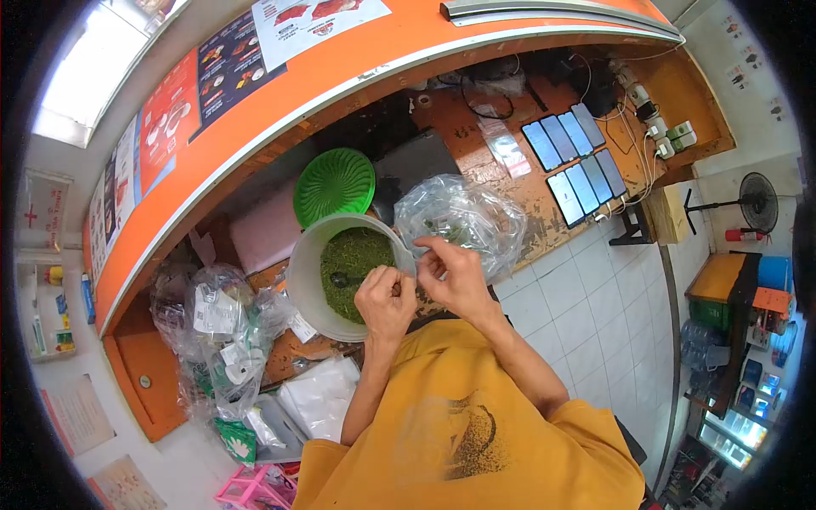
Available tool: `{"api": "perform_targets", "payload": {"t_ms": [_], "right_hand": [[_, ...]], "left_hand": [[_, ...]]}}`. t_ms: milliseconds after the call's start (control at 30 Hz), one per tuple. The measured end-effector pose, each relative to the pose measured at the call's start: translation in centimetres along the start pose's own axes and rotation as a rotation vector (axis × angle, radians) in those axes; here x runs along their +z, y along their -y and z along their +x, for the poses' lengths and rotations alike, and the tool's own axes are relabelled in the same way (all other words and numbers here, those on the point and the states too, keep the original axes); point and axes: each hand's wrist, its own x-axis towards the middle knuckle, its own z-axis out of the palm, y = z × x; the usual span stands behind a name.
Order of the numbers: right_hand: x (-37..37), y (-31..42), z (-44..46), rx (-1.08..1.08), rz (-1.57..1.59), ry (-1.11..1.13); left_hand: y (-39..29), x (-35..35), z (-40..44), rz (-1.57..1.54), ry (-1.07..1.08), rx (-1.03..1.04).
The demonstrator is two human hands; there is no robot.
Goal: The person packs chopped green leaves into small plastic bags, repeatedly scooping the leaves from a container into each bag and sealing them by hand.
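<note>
My left hand [387,299] is closed in a fist-like pinch over the near right rim of a white tub [304,293]. Whatever its fingers may hold is too small to make out. Inside the tub lies a mass of finely chopped green herb [361,255], with a dark utensil [340,279] partly sunk in it. Just right of the rim, my right hand [452,274] has its fingers curled and pinched, and anything in them is hidden. Behind that hand sits a clear plastic bag [476,212] with some green bits in it. A green ribbed basket [334,187] stands beyond the tub.
Several phones [578,161] lie in two rows on the worn wooden counter [463,136], with cables running to chargers. At left are bulging plastic bags [223,323]. White plastic sheets or bags [319,393] lie nearer me. A fan [756,201] stands at far right.
</note>
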Motion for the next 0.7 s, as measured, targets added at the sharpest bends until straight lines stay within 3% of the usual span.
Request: {"api": "perform_targets", "payload": {"t_ms": [133, 200, 233, 300, 333, 400, 467, 567, 700], "right_hand": [[0.4, -0.5, 0.5, 0.018, 0.048, 0.096], [0.1, -0.1, 0.7, 0.106, 0.030, -0.004], [0.0, 0.3, 0.8, 0.146, 0.022, -0.049], [-0.7, -0.4, 0.7, 0.289, 0.245, 0.071], [-1.3, 0.2, 0.8, 0.346, 0.399, 0.132], [-1.8, -0.2, 0.7, 0.405, 0.611, 0.259], [-1.7, -1.5, 0.5, 0.331, 0.569, 0.347], [-1.5, 0.1, 0.9, 0.364, 0.559, 0.278], [0.0, -0.2, 0.5, 0.325, 0.653, 0.152]], "left_hand": [[-0.2, -0.7, 0.3, -0.011, 0.061, -0.003], [-1.1, -1.7, 0.0, -0.015, 0.168, -0.077], [-1.1, -1.7, 0.1, -0.072, 0.084, -0.042], [-1.2, -1.8, 0.3, -0.181, -0.090, 0.022], [-1.5, -2.6, 0.6, -0.229, -0.082, -0.086], [-1.2, -2.3, 0.7, -0.714, -0.055, -0.342], [-1.1, -2.7, 1.1, -1.095, 0.003, -0.514], [2.2, -3.1, -0.6, -0.840, 0.035, -0.509], [1.6, -3.7, -1.0, -0.855, -0.110, -0.576]]}}
